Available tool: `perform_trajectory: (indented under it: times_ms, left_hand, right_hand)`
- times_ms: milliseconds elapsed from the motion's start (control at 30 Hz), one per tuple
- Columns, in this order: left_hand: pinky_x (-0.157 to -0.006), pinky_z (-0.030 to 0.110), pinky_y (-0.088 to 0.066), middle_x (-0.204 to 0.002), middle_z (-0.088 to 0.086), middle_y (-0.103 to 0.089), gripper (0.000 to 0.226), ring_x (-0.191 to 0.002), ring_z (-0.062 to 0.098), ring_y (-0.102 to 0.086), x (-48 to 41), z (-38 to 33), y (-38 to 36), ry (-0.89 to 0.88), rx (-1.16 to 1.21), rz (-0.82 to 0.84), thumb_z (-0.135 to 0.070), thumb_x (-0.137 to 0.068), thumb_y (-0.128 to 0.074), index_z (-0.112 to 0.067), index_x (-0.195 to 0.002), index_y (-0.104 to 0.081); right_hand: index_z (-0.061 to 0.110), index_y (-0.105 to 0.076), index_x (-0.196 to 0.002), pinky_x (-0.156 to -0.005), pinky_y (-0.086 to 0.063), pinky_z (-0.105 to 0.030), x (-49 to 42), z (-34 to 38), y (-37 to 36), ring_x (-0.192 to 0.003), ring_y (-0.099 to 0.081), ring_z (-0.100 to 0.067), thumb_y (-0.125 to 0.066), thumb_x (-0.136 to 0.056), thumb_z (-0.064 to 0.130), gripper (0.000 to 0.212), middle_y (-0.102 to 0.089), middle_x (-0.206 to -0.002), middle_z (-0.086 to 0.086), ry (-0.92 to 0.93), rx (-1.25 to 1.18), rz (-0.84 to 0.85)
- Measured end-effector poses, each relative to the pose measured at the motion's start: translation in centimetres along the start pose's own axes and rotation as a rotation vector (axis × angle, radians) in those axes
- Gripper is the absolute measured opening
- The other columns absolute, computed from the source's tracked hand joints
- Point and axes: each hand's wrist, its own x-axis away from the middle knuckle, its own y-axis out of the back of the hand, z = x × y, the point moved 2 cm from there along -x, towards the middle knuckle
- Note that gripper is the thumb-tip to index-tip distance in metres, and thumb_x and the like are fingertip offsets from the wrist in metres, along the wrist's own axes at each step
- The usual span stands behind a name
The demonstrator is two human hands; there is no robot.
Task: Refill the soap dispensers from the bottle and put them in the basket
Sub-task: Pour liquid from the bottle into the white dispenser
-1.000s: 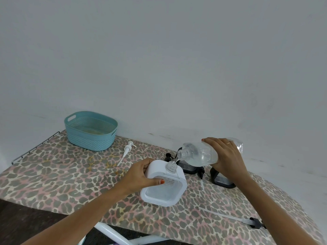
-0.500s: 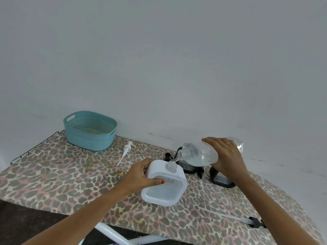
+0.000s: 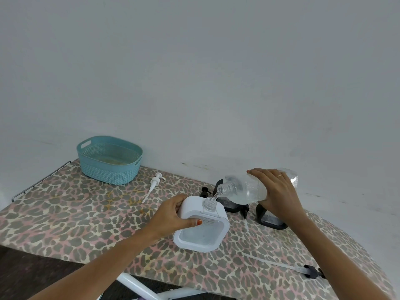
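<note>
Nothing has shifted; left grip (image 3: 171, 215) clamps the dispenser (image 3: 191, 207), right grip (image 3: 279, 191) the bottle (image 3: 244, 189); keep the stream (image 3: 215, 195) centred

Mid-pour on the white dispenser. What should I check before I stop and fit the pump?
1. Left hand grips dispenser: ok.
2. Right hand holds tilted bottle, mouth just above the dispenser's neck: ok.
3. Stream lands in the neck, no spill seen: ok.
4. Fill level high enough: cannot tell.
5. White pump lies loose on the board, ready to pick up: ok.
6. Basket upright, top open: ok.
</note>
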Motion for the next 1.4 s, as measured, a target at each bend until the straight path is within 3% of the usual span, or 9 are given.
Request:
perform_trajectory:
  times_ms: [200, 367, 533, 667, 867, 1000, 1167, 1267, 1400]
  left_hand:
    - [-0.073, 0.020, -0.055, -0.096, -0.004, -0.070, 0.078, -0.087, 0.008, -0.068, 0.0, 0.0, -0.1, 0.004, -0.001, 0.010, -0.067, -0.032, -0.080, -0.027, -0.096, -0.060]
    - [-0.075, 0.024, -0.055, -0.097, -0.002, -0.070, 0.078, -0.088, 0.011, -0.068, -0.2, 0.1, -0.1, 0.013, -0.007, 0.011, -0.066, -0.033, -0.080, -0.025, -0.096, -0.060]
    - [-0.074, 0.023, -0.055, -0.095, 0.000, -0.071, 0.076, -0.087, 0.012, -0.068, -0.3, 0.2, -0.2, 0.019, -0.006, 0.009, -0.062, -0.035, -0.082, -0.024, -0.098, -0.061]
    - [-0.071, 0.021, -0.054, -0.093, -0.001, -0.070, 0.063, -0.085, 0.009, -0.068, -0.3, 0.0, -0.3, 0.022, -0.011, 0.008, -0.046, -0.041, -0.082, -0.025, -0.097, -0.060]
    - [-0.076, 0.026, -0.056, -0.096, 0.000, -0.071, 0.078, -0.088, 0.012, -0.068, -0.4, 0.3, -0.2, 0.027, 0.000, -0.001, -0.064, -0.034, -0.081, -0.025, -0.098, -0.061]
    - [-0.076, 0.027, -0.056, -0.098, 0.001, -0.070, 0.074, -0.089, 0.012, -0.068, -0.5, 0.4, -0.3, 0.043, -0.015, 0.009, -0.057, -0.037, -0.083, -0.024, -0.099, -0.060]
    - [-0.074, 0.022, -0.055, -0.098, -0.002, -0.069, 0.062, -0.087, 0.009, -0.068, -0.9, 0.5, -0.2, 0.077, -0.018, 0.015, -0.046, -0.044, -0.079, -0.026, -0.099, -0.059]
    - [-0.074, 0.022, -0.055, -0.096, -0.005, -0.069, 0.060, -0.086, 0.007, -0.067, -1.4, 0.8, 0.2, 0.092, -0.006, 0.006, -0.046, -0.044, -0.078, -0.029, -0.098, -0.058]
    - [-0.077, 0.020, -0.055, -0.102, -0.007, -0.067, 0.061, -0.093, 0.012, -0.066, -2.6, 1.5, 1.2, 0.123, -0.016, -0.015, -0.040, -0.050, -0.085, -0.030, -0.103, -0.056]
  right_hand:
    - [0.021, -0.049, -0.112, -0.082, -0.037, -0.027, 0.3, -0.2, -0.3, -0.087, -0.064, -0.024, -0.091, -0.043, 0.012, 0.081, -0.070, -0.104, -0.001, -0.010, 0.002, -0.001]
    - [0.020, -0.049, -0.112, -0.077, -0.049, -0.034, 0.2, 0.0, -0.1, -0.086, -0.066, -0.026, -0.091, -0.044, 0.014, 0.080, -0.070, -0.103, -0.002, -0.013, -0.017, -0.005]
    - [0.019, -0.051, -0.111, -0.075, -0.048, -0.033, 0.5, 0.3, -0.3, -0.087, -0.064, -0.025, -0.089, -0.051, 0.019, 0.071, -0.070, -0.104, -0.002, -0.031, -0.063, 0.001]
    - [0.018, -0.052, -0.110, -0.073, -0.049, -0.035, 0.9, 0.7, -0.8, -0.084, -0.066, -0.026, -0.089, -0.051, 0.019, 0.070, -0.070, -0.103, -0.003, -0.048, -0.096, 0.022]
    - [0.019, -0.050, -0.110, -0.072, -0.049, -0.035, 1.2, 0.8, -1.2, -0.083, -0.067, -0.027, -0.089, -0.051, 0.017, 0.071, -0.070, -0.102, -0.004, -0.082, -0.123, 0.031]
    - [0.019, -0.049, -0.110, -0.071, -0.049, -0.035, 1.5, 1.0, -1.6, -0.082, -0.066, -0.028, -0.089, -0.049, 0.016, 0.073, -0.070, -0.102, -0.004, -0.121, -0.160, 0.038]
    - [0.021, -0.049, -0.111, -0.073, -0.048, -0.038, 2.0, 1.5, -1.8, -0.084, -0.064, -0.029, -0.076, -0.058, 0.029, 0.060, -0.069, -0.101, -0.006, -0.259, -0.309, 0.035]
    - [0.012, -0.055, -0.115, -0.076, -0.047, -0.041, 2.7, 2.0, -2.1, -0.089, -0.059, -0.026, -0.083, -0.060, 0.023, 0.063, -0.065, -0.103, -0.005, -0.402, -0.438, 0.035]
    - [0.006, -0.054, -0.119, -0.080, -0.040, -0.031, 4.1, 2.5, -2.9, -0.094, -0.051, -0.016, -0.085, -0.061, 0.020, 0.067, -0.054, -0.103, 0.007, -0.608, -0.538, 0.037]
